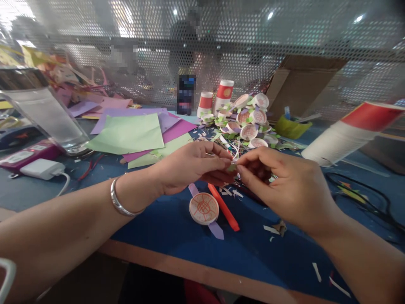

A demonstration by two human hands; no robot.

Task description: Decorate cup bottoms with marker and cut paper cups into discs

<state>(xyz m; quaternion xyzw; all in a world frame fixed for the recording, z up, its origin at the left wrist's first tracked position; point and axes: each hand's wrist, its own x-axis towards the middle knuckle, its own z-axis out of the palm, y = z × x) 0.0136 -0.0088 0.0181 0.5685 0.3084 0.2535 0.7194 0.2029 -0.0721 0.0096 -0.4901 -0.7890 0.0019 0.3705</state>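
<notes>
My left hand (193,164), with a silver bangle at the wrist, pinches a small piece of green paper (233,167) between thumb and fingers. The thumb and forefinger of my right hand (284,181) meet at the paper's other side, closed on it too. Fingers hide most of this piece. Below the hands, a round disc (204,207) with an orange-red shell-like drawing lies on the blue table, purple paper strips (217,231) sticking out from under it. Right beside it is a red marker (225,209), its far end beneath my left hand.
Behind the hands, decorated discs (249,131) are heaped amid paper scraps, near red-and-white paper cups (224,95). Stacked cups (344,135) lean at right by a black cable (376,188). Coloured sheets (133,133), a glass bottle (47,109) and a white charger (42,169) occupy the left.
</notes>
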